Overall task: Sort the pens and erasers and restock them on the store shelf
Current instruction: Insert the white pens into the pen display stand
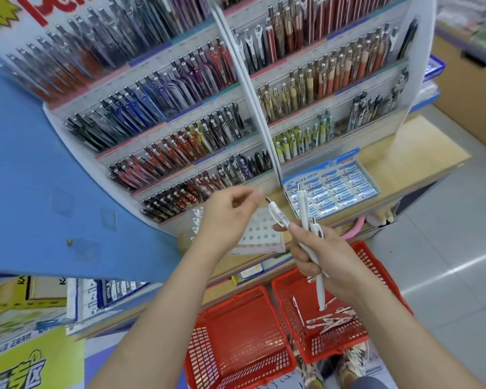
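Fingers (302,259) of the right hand (323,256) were curled round three white pens (303,209), clip ends up, above a red basket (382,276) that held loose pens (328,321). The left hand (227,211) hung loosely curled, holding nothing, just beside the leftmost pen's top. Behind them, a box of erasers (331,189) sat on the shelf (421,153) below the pen racks (180,108).

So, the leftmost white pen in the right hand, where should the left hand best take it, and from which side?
Pinch the leftmost white pen at its clip end. That part stands free above the right hand and leans left, away from the other two pens; its lower part is hidden in the grip. The left hand probably does best coming from the left.
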The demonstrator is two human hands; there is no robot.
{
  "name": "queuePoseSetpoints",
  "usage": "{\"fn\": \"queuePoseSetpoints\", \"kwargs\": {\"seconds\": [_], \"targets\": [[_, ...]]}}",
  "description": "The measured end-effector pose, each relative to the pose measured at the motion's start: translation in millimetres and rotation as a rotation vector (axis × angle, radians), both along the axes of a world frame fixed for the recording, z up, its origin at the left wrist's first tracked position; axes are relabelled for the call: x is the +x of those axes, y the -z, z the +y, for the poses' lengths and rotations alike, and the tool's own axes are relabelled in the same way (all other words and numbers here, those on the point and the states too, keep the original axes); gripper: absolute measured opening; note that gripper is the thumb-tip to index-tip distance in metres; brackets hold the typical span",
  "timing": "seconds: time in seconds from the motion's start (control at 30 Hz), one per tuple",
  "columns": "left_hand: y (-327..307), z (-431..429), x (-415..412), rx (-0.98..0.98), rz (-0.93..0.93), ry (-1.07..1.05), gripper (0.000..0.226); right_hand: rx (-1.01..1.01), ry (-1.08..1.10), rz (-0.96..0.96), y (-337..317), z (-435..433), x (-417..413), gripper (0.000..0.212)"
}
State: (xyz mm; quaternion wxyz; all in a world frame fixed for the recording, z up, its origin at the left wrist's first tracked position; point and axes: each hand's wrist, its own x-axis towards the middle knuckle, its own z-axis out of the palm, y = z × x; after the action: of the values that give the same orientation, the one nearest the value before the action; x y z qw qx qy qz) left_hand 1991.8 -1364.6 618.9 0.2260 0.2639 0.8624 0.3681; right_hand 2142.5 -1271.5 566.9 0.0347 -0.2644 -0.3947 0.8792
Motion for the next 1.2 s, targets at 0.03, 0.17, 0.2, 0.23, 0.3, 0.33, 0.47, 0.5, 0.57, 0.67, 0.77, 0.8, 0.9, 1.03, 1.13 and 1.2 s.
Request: {"fn": "queuePoseSetpoints", "kwargs": {"seconds": [0.03, 0.17, 0.2, 0.23, 0.3, 0.33, 0.47, 0.5, 0.57, 0.67, 0.77, 0.8, 0.9, 1.03, 1.13, 1.2], "targets": [[-7.2, -1.8, 7.1, 0.046, -0.156, -0.001, 0.015, 0.008, -0.023, 0.019, -3.2, 0.2, -0.9, 0.020], [-22.7, -16.0, 14.7, 0.200, -0.378, -0.122, 0.008, 0.087, -0.108, 0.026, -11.5, -2.2, -4.0, 0.026], [-26.0, -21.7, 11.8, 0.237, -0.366, -0.169, 0.006, 0.113, -0.090, -0.009, -10.6, -2.8, -5.0, 0.028], [-29.2, -28.4, 7.6, 0.275, -0.332, -0.222, 0.005, 0.138, -0.052, -0.064, -7.6, -2.9, -6.1, 0.030], [-35.1, -42.7, -2.2, 0.332, -0.224, -0.328, 0.006, 0.181, 0.054, -0.174, 0.2, -3.1, -7.8, 0.025], [-35.8, -49.5, -7.2, 0.337, -0.159, -0.369, 0.006, 0.207, 0.100, -0.218, 4.2, -3.5, -8.6, 0.022], [-24.0, -63.8, -17.8, 0.236, 0.076, -0.429, 0.011, 0.325, 0.205, -0.323, 18.4, -7.8, -13.7, 0.014], [-18.8, -63.9, -18.3, 0.210, 0.113, -0.435, 0.012, 0.365, 0.210, -0.340, 21.9, -9.9, -15.6, 0.015], [-8.5, -61.5, -17.5, 0.168, 0.175, -0.434, 0.010, 0.440, 0.217, -0.359, 27.5, -13.6, -19.2, 0.015], [4.4, -56.6, -14.9, 0.097, 0.253, -0.384, 0.005, 0.440, 0.224, -0.360, 32.6, -17.1, -22.5, 0.013], [13.3, -52.4, -10.9, 0.066, 0.289, -0.326, 0.005, 0.310, 0.232, -0.323, 30.7, -18.9, -21.5, 0.017], [15.7, -50.9, -9.5, 0.056, 0.301, -0.310, 0.002, 0.279, 0.232, -0.310, 29.7, -19.6, -20.2, 0.019], [19.7, -46.5, -7.5, 0.031, 0.334, -0.287, 0.007, 0.243, 0.221, -0.274, 28.1, -20.8, -14.0, 0.019], [21.1, -41.5, -11.2, 0.027, 0.358, -0.272, 0.006, 0.245, 0.195, -0.246, 26.0, -21.6, -8.2, 0.019], [20.7, -40.0, -11.0, -0.013, 0.391, -0.250, 0.009, 0.202, 0.183, -0.252, 26.4, -21.0, -7.3, 0.020], [21.2, -39.8, -9.9, -0.039, 0.415, -0.225, 0.010, 0.172, 0.184, -0.255, 26.9, -20.0, -7.2, 0.021]]}}
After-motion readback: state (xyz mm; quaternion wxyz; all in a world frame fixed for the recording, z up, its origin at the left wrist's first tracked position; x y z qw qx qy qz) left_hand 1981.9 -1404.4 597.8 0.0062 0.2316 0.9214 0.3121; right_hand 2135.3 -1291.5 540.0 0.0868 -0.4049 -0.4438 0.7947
